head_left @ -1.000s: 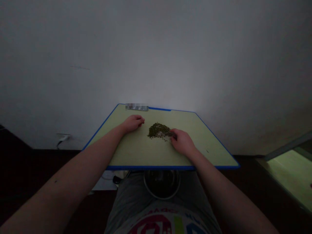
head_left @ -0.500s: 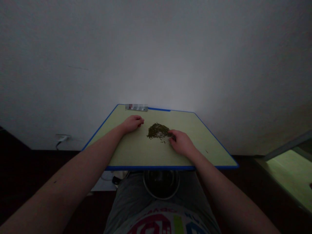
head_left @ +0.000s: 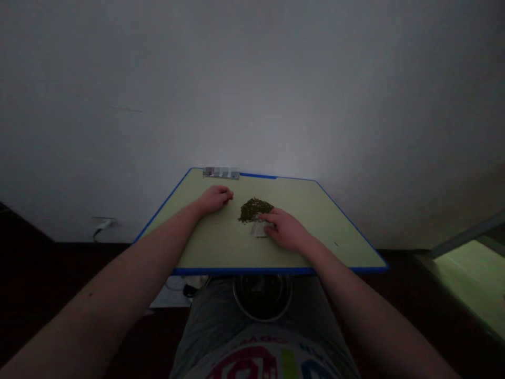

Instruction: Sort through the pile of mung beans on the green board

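Note:
A small heap of green grains, too small to name, lies on the pale table. My right hand is at the heap's near right edge, forefinger stretched toward the grains and thumb apart from it. Below the fingertips shows a whitish fan-shaped patch; whether it is a mark on the table or a separate thing I cannot tell. Left of the heap my left hand rests on the table with curled fingers. Anything inside them is hidden.
A metal bowl sits on my lap under the table's blue front edge. A blurred-out strip lies at the back edge, against the wall. A small dark sliver is on the right side.
My right hand has moved left over the near edge of the heap, its fingers spreading apart. The whitish patch now shows more fully below them. My left hand has stayed put.

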A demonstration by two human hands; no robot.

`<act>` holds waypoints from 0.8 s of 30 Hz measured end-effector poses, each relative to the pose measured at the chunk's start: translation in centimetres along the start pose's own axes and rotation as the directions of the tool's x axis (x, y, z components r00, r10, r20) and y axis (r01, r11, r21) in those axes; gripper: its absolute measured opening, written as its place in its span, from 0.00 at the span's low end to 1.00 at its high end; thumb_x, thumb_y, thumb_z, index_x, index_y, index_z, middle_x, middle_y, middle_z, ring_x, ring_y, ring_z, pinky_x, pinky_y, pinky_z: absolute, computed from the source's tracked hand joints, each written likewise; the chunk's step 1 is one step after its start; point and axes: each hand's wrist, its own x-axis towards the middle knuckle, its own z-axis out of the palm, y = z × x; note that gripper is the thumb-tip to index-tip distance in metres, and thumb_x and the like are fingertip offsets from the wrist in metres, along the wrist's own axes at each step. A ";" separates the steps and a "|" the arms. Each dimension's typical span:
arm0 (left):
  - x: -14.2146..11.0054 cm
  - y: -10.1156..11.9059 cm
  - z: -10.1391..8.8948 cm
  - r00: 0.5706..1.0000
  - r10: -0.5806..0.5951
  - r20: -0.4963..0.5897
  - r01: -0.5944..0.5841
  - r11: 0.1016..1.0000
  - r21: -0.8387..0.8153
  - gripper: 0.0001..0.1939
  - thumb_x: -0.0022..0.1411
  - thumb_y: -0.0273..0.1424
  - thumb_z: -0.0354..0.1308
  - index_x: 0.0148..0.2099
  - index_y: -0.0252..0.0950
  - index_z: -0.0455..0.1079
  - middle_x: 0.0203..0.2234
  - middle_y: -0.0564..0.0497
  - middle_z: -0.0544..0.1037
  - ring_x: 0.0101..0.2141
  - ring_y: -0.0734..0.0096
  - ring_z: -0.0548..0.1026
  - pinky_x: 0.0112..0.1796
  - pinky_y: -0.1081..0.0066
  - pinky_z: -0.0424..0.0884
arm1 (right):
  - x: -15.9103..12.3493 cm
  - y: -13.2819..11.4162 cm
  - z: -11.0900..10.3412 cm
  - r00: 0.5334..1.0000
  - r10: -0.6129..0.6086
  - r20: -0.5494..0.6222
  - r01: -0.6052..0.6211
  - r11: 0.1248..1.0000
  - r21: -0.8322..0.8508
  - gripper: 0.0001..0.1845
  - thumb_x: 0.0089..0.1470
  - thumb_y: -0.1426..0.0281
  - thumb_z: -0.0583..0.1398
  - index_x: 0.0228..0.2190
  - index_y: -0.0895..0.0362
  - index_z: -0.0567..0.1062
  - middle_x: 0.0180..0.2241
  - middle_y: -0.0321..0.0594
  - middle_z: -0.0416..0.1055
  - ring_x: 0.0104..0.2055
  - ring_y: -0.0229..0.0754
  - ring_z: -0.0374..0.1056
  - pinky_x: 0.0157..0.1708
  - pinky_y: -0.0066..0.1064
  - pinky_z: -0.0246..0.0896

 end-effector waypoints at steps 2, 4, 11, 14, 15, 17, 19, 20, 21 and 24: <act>0.0 0.1 0.0 1.000 -0.009 -0.001 0.009 1.000 0.000 0.14 0.50 0.41 0.50 0.25 0.34 0.65 0.15 0.55 0.65 0.19 0.77 0.61 0.22 0.75 0.56 | -0.2 -0.1 -0.2 0.999 -0.028 0.018 0.027 1.000 0.011 0.21 0.49 0.73 0.57 0.48 0.53 0.67 0.38 0.41 0.64 0.39 0.38 0.61 0.42 0.29 0.53; 0.0 0.1 0.0 1.000 -0.015 0.002 0.015 1.000 -0.005 0.14 0.50 0.41 0.50 0.25 0.34 0.65 0.15 0.55 0.65 0.19 0.77 0.61 0.23 0.75 0.57 | -0.5 -0.3 -0.4 0.998 -0.052 0.035 0.052 0.998 0.020 0.21 0.50 0.73 0.57 0.47 0.53 0.67 0.38 0.41 0.64 0.39 0.38 0.61 0.42 0.30 0.53; 0.0 0.0 0.0 1.000 -0.016 -0.011 0.016 1.000 0.012 0.15 0.51 0.42 0.49 0.26 0.34 0.66 0.16 0.55 0.66 0.19 0.77 0.61 0.23 0.75 0.57 | -1.8 -0.8 -1.1 0.990 -0.103 0.092 0.095 0.991 0.091 0.19 0.50 0.72 0.56 0.45 0.54 0.69 0.38 0.41 0.66 0.41 0.39 0.62 0.41 0.30 0.53; 0.0 0.0 -0.1 1.000 -0.016 -0.006 0.016 1.000 0.023 0.16 0.51 0.42 0.49 0.26 0.34 0.66 0.16 0.55 0.66 0.18 0.78 0.61 0.23 0.75 0.57 | -2.6 -0.9 -1.2 0.992 -0.077 0.099 0.067 0.992 0.106 0.18 0.49 0.71 0.57 0.45 0.55 0.70 0.34 0.41 0.67 0.38 0.39 0.62 0.39 0.29 0.54; 0.0 0.0 -0.1 1.000 -0.015 -0.008 0.015 0.999 0.028 0.16 0.52 0.42 0.49 0.26 0.34 0.66 0.16 0.55 0.65 0.18 0.78 0.61 0.23 0.75 0.57 | -2.9 -0.9 -1.2 0.993 -0.065 0.103 0.054 0.992 0.110 0.18 0.49 0.71 0.57 0.45 0.55 0.70 0.33 0.40 0.68 0.36 0.38 0.62 0.37 0.28 0.54; 0.0 -0.1 0.0 1.000 -0.014 -0.013 0.015 0.999 0.035 0.16 0.52 0.42 0.48 0.27 0.34 0.66 0.16 0.55 0.65 0.18 0.78 0.61 0.23 0.75 0.57 | -3.5 -1.0 -1.2 0.994 -0.045 0.101 0.033 0.992 0.118 0.18 0.49 0.70 0.57 0.45 0.55 0.70 0.32 0.40 0.68 0.34 0.38 0.62 0.36 0.28 0.54; 0.0 -0.2 0.0 1.000 -0.018 -0.005 0.018 0.999 0.031 0.16 0.52 0.43 0.48 0.28 0.34 0.67 0.15 0.55 0.65 0.18 0.78 0.61 0.22 0.75 0.57 | -4.0 -1.2 -1.3 0.995 -0.027 0.093 0.016 0.992 0.123 0.18 0.49 0.70 0.57 0.44 0.55 0.71 0.33 0.40 0.69 0.34 0.38 0.62 0.35 0.28 0.54; 0.0 -0.2 0.0 1.000 -0.023 -0.010 0.023 0.999 0.031 0.17 0.51 0.43 0.48 0.28 0.34 0.67 0.15 0.55 0.65 0.17 0.78 0.60 0.22 0.75 0.56 | -4.2 -1.3 -1.3 0.996 -0.014 0.090 0.003 0.992 0.122 0.18 0.49 0.70 0.57 0.44 0.56 0.71 0.33 0.41 0.69 0.34 0.38 0.62 0.35 0.28 0.54; 0.0 -0.3 0.0 1.000 -0.027 -0.011 0.028 0.999 0.028 0.17 0.51 0.43 0.48 0.28 0.34 0.67 0.15 0.55 0.65 0.17 0.78 0.60 0.22 0.75 0.56 | -4.4 -1.4 -1.3 0.996 0.005 0.089 -0.015 0.993 0.121 0.18 0.49 0.69 0.57 0.44 0.56 0.71 0.33 0.41 0.70 0.33 0.38 0.63 0.34 0.27 0.54; 0.1 -0.4 0.1 0.999 -0.037 -0.005 0.038 0.999 0.014 0.17 0.51 0.43 0.49 0.28 0.34 0.67 0.15 0.55 0.65 0.17 0.78 0.60 0.22 0.75 0.56 | -4.8 -1.7 -1.5 0.991 0.080 0.106 -0.092 0.990 0.111 0.18 0.48 0.68 0.57 0.43 0.56 0.72 0.32 0.41 0.70 0.31 0.37 0.63 0.31 0.27 0.54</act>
